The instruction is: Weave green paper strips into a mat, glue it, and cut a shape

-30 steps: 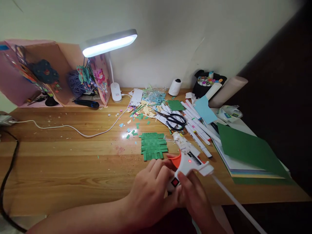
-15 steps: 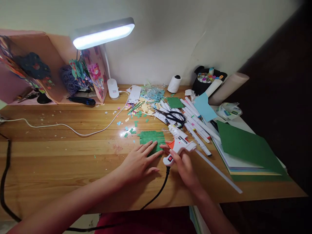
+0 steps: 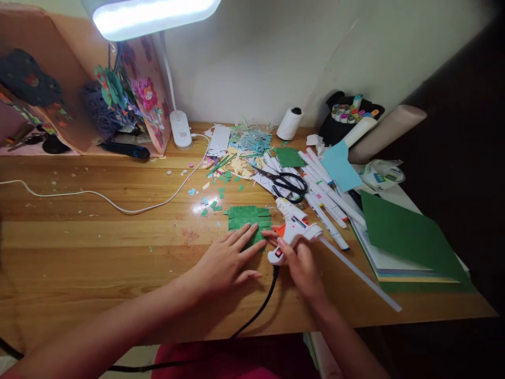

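Observation:
Under the spread fingers of my left hand (image 3: 226,258) lies a piece of green paper (image 3: 248,217) with strips cut or layered across it. The hand rests flat on its near part and covers some of it. My right hand (image 3: 302,268) is wrapped round a white hot glue gun (image 3: 294,229) with an orange trigger, its nozzle pointing up and away over the table. A long glue stick (image 3: 363,275) juts from its back, and a black cord (image 3: 262,304) hangs from its handle. Fingertips of the right hand reach close to the green paper's right edge.
Black-handled scissors (image 3: 290,185) lie on white markers (image 3: 323,197) just beyond the glue gun. Paper scraps (image 3: 240,164) heap at the back. Green sheets (image 3: 410,237) are stacked at right. A lamp (image 3: 181,129) and a pink box (image 3: 148,100) stand back left; a white cable (image 3: 130,211) crosses the table.
The camera view has tilted and shifted slightly, so the lamp sits higher in the picture. Both hands, the green paper and the glue gun keep nearly the same places relative to each other.

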